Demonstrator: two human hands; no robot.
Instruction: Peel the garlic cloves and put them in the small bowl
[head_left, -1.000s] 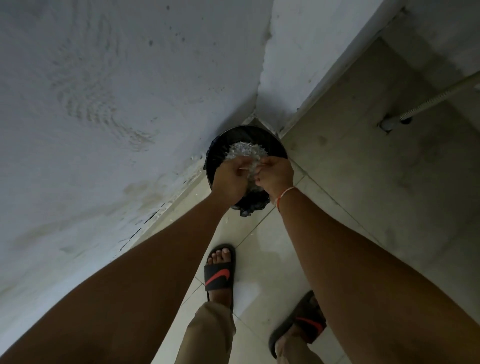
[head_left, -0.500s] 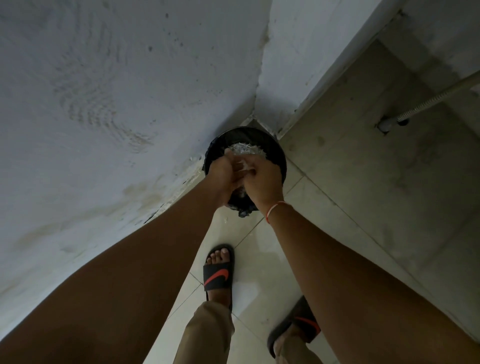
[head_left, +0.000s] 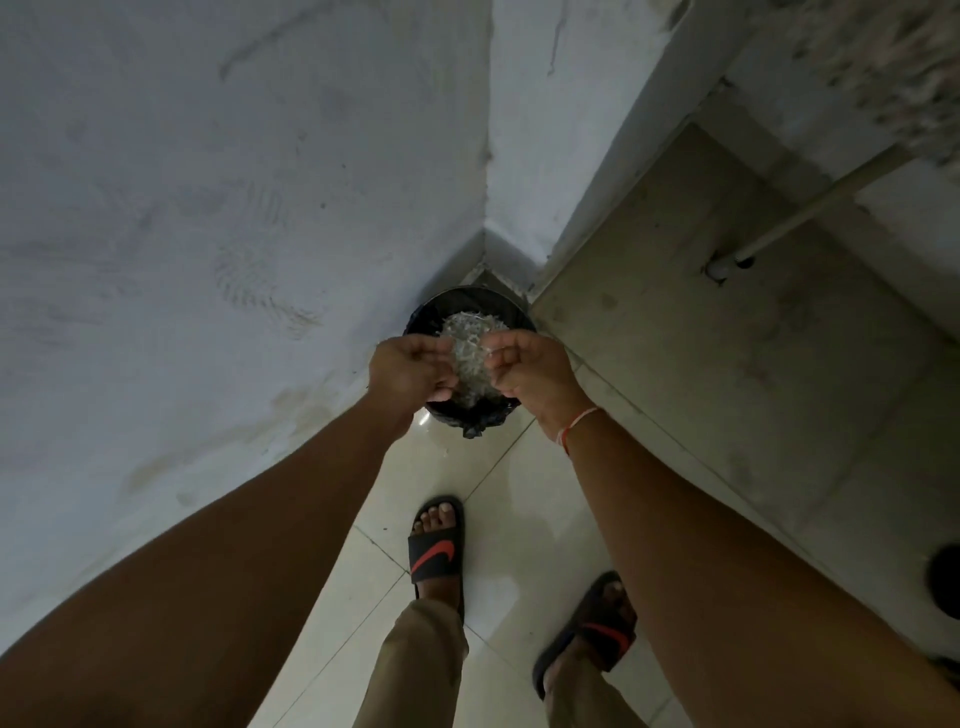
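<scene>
No garlic cloves and no small bowl are in view, so how many cloves are peeled cannot be told. What shows is a heap of pale, papery, shredded scraps (head_left: 470, 353), probably garlic skins, lying in a round bin lined with a glossy, crinkled black bag (head_left: 467, 306) that stands on the floor in the corner of two walls. This looks like clearing away peelings, which suggests the peeling is mostly or wholly done; whether the cloves reached the bowl is not shown.

Both hands hang just above the bin, close together but not touching. The left hand (head_left: 410, 369) has its fingers loosely curled, thumb towards fingertips; the right hand (head_left: 530, 366) is curled the same way. Whether either pinches a scrap is too small to tell; they may be brushing off the last bits. A thin orange-red thread (head_left: 574, 426) circles the right wrist.

Around them: rough, stained, grey plastered walls (head_left: 208, 208), a shiny pale tiled floor (head_left: 498, 499) and a matte concrete slab (head_left: 727, 364) to the right with a white pipe (head_left: 789, 223). Below, two feet in black slide sandals (head_left: 436, 556) with red marks, and khaki trouser legs.
</scene>
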